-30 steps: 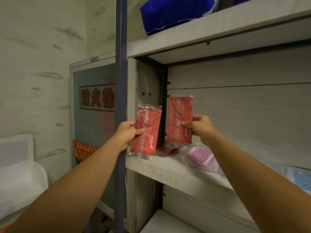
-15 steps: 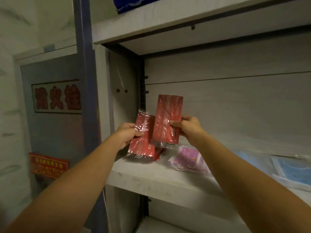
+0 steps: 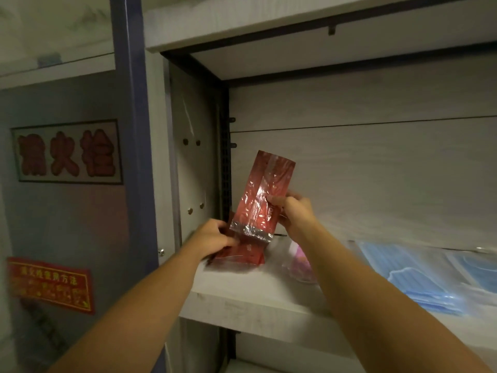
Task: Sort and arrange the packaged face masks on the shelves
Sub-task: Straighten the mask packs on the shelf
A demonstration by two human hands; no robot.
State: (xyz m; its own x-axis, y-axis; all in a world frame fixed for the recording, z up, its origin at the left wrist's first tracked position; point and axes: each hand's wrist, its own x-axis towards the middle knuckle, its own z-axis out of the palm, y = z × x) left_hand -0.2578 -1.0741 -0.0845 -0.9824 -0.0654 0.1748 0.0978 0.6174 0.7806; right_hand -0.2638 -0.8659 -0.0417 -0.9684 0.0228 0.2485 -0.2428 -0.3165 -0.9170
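Your right hand (image 3: 294,214) pinches a red mask packet (image 3: 262,196) by its right edge, thumb on the front face, fingers curled behind. You hold the packet upright, tilted slightly toward 1 o'clock, its clear sealed strip at the bottom, clear of the shelf board (image 3: 258,294).

Your left hand (image 3: 215,236) lies at 8 o'clock of that raised packet, palm down, fingers bent over a second red mask packet (image 3: 242,255) that rests flat on the board at its left end, close to the side panel (image 3: 192,168). The fingertips press on the flat packet's upper edge; whether the thumb grips underneath cannot be told, as it is hidden. The lower edge of the raised packet overlaps the flat one from this view; whether they touch cannot be told.

At 3 o'clock of the flat packet, partly hidden behind your right forearm, lies a pink mask packet (image 3: 302,261) on the same board. Further toward 3 o'clock, blue mask packets (image 3: 411,275) lie in a loose overlapping spread, blurred at the frame edge.

At 9 o'clock of the shelving, beyond a blue-grey upright post (image 3: 129,130), a cabinet door carries a framed sign (image 3: 67,152) with red characters and, at 6 o'clock of it, a red label (image 3: 51,284) with yellow print.
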